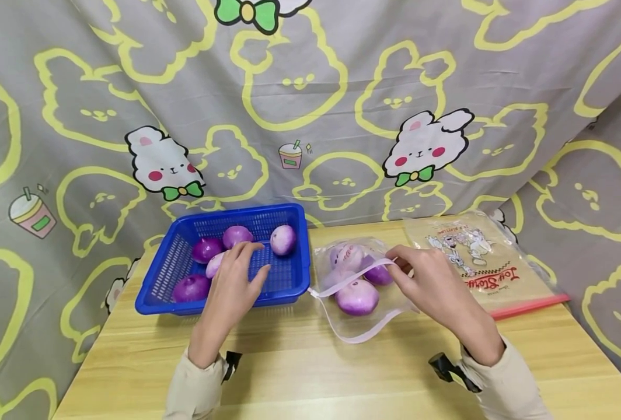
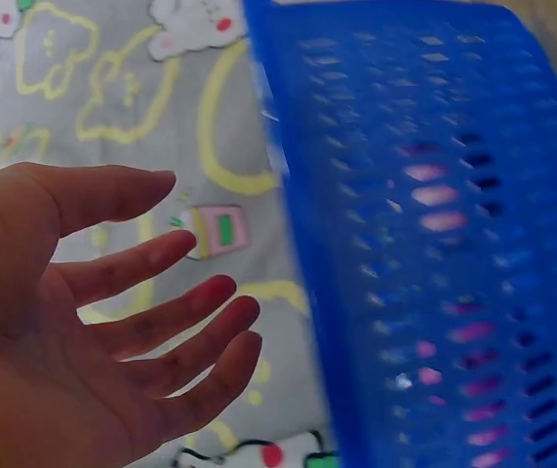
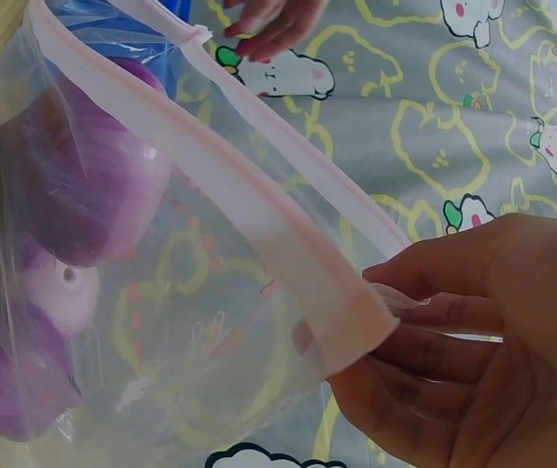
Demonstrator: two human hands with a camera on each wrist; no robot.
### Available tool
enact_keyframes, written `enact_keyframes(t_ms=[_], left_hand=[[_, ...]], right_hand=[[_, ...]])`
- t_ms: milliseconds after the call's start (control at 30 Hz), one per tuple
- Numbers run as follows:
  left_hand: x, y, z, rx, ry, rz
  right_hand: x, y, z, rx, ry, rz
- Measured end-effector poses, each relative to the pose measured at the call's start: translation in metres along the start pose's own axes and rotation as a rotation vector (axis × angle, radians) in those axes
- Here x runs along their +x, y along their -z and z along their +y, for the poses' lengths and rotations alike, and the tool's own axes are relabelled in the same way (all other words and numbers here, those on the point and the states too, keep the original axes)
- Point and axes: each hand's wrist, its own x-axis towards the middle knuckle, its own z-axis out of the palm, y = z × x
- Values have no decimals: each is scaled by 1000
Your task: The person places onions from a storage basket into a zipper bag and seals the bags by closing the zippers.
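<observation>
Fig.: L grip (image 1: 235,283) over basket (image 1: 284,280); R grip (image 1: 428,280) at bag (image 1: 355,339).
L spread, onions (image 1: 192,288) below; R pinching bag rim, bagged onions (image 1: 356,297) to its left.

red onions, visible: 8 | in basket: 5 onions (image 1: 283,240), one partly behind a hand | in clear zip bag: 3 onions (image 1: 356,298) | blue plastic baskets: 1 (image 1: 304,262) | bags: 2, one clear zip bag (image 1: 376,335), one Toy Story bag (image 1: 486,256) | hands: 2, left hand (image 1: 235,280), right hand (image 1: 433,283) | cream sleeves: 2 (image 1: 192,386) | wooden tabletops: 1 (image 1: 342,385)
</observation>
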Motion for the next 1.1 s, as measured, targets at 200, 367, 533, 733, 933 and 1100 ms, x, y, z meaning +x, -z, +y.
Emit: enact_keyframes(t_ms=[200, 367, 533, 733, 933, 1100], left_hand=[[-2, -6, -27, 46, 89, -4], [-5, 0, -42, 62, 172, -5], [-7, 11, -63, 99, 233, 8], [-13, 20, -95, 188, 298, 2], [-20, 25, -118, 208, 392, -53], [-25, 28, -127, 220, 523, -194]], right_hand=[[1, 0, -1, 3, 4, -11], [0, 0, -2, -3, 4, -15], [0, -2, -2, 4, 1, -18], [1, -4, -3, -5, -1, -18], [0, -4, -4, -11, -15, -33], [0, -4, -2, -12, -19, -33]])
